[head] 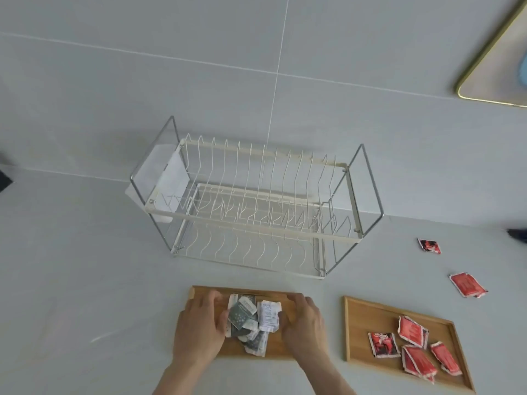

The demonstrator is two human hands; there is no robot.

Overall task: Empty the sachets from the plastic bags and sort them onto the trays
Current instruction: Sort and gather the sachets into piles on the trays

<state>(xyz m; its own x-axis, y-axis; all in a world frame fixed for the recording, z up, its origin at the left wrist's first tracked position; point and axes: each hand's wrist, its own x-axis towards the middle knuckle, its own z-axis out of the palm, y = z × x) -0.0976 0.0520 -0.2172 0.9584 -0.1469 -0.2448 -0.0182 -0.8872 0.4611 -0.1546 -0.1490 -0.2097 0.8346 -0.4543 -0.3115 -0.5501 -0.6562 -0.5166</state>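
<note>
A wooden tray (273, 292) near the front holds a heap of grey and white sachets (252, 320). My left hand (199, 323) rests on the heap's left side and my right hand (305, 323) on its right side, fingers spread and pressing the pile from both sides. A second wooden tray (362, 317) to the right carries several red sachets (412, 346). Two more red sachets lie loose on the counter, one (467, 284) beyond that tray and one (429, 246) further back.
A white wire dish rack (256, 206) stands behind the trays, with clear plastic (168, 178) draped on its left end. A gold-rimmed tray (490, 52) sits at the far right. The grey counter spreads to the left.
</note>
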